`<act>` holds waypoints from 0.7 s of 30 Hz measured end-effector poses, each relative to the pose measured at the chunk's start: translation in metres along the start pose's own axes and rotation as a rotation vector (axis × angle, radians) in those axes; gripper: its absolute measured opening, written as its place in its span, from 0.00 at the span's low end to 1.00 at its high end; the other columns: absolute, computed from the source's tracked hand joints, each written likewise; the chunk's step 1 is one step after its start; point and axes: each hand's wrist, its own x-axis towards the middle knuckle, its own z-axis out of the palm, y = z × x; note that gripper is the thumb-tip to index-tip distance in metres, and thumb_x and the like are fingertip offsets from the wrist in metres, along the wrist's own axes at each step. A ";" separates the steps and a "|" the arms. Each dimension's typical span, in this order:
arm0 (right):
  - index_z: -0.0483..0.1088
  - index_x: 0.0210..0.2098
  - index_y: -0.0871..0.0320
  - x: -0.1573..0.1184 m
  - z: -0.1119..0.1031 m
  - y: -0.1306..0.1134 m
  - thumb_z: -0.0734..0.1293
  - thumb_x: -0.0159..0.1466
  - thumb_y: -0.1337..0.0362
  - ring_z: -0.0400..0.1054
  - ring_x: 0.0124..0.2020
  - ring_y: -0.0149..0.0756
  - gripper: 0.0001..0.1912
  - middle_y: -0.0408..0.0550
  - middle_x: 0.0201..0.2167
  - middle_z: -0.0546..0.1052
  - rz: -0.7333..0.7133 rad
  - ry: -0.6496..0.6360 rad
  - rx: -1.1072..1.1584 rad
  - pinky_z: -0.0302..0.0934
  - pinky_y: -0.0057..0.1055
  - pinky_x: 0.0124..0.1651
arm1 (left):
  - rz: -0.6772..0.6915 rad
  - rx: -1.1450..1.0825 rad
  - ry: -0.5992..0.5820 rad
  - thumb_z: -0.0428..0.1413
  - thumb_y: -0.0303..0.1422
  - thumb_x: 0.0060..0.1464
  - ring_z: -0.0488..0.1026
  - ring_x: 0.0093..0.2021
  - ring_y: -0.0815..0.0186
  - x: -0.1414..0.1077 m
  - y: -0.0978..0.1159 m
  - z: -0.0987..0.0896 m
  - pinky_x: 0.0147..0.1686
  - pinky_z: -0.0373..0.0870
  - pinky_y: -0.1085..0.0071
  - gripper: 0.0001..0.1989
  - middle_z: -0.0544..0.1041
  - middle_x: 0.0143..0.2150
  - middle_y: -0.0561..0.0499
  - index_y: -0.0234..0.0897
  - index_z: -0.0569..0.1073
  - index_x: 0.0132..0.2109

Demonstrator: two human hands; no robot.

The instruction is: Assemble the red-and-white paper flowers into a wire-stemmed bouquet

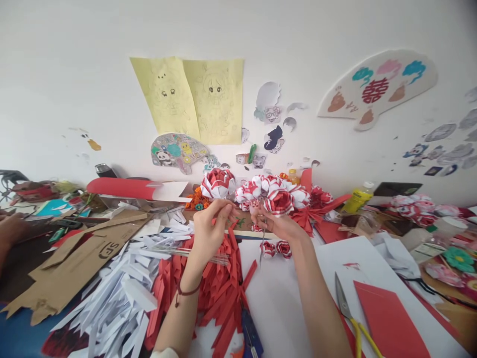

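Note:
My left hand (212, 223) is raised over the red paper strips (218, 268), thumb and fingertips pressed together; what they pinch is too small to make out. To its right, my right hand (278, 221) has its fingers curled around a thin wire stem below a red and white paper flower (278, 202). The two hands are apart, their fingertips facing each other. Two small red and white roses (276, 249) are just beneath my right hand. More red and white paper flowers (218, 183) stand behind the hands.
White paper strips (122, 293) are heaped on the left beside flattened cardboard (85, 253). Yellow-handled scissors (350, 313) and red paper (389, 318) lie on white sheets at the right. A yellow bottle (357, 197) stands behind. Another person's hand (13, 228) is at the far left.

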 end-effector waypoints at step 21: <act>0.71 0.40 0.58 -0.008 0.033 -0.021 0.57 0.71 0.42 0.54 0.26 0.29 0.25 0.49 0.38 0.76 0.030 -0.123 0.213 0.55 0.32 0.41 | 0.156 0.352 0.221 0.50 0.34 0.65 0.73 0.28 0.69 -0.019 0.013 0.008 0.34 0.68 0.72 0.11 0.78 0.29 0.51 0.37 0.77 0.39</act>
